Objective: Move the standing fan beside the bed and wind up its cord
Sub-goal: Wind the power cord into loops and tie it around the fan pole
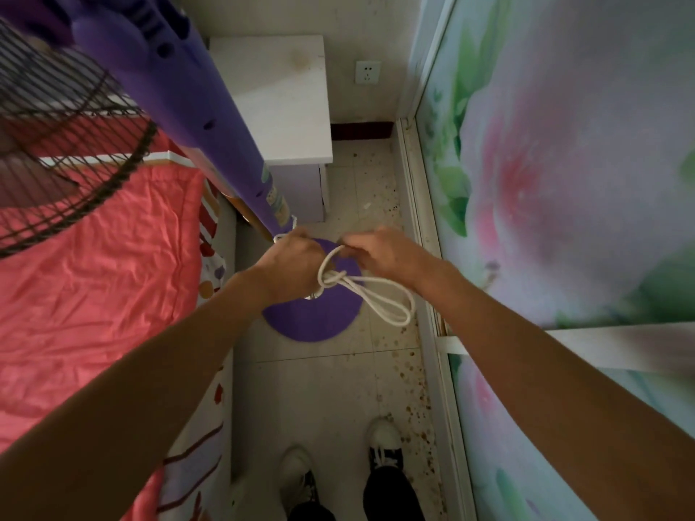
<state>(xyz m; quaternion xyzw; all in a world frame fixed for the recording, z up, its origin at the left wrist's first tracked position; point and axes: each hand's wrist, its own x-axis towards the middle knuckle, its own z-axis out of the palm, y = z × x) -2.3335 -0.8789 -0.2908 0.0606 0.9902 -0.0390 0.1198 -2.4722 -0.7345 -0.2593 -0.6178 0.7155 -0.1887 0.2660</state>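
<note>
A purple standing fan [210, 118] stands between the bed and the wardrobe, its round base [312, 317] on the floor and its dark wire grille [67, 152] at the upper left. Its white cord [361, 291] is gathered into loops low on the pole, with a wrap around the bundle. My left hand [291, 263] grips the looped bundle near the pole. My right hand [380, 253] pinches a loop of the cord just to the right. Two long loops hang down over the base.
The bed with a pink-red cover [94, 280] fills the left. A white bedside table [286, 103] stands behind the fan, with a wall socket [367, 72] to its right. A flower-printed wardrobe door [564, 182] lines the right. My feet [338, 468] stand on the narrow tiled floor.
</note>
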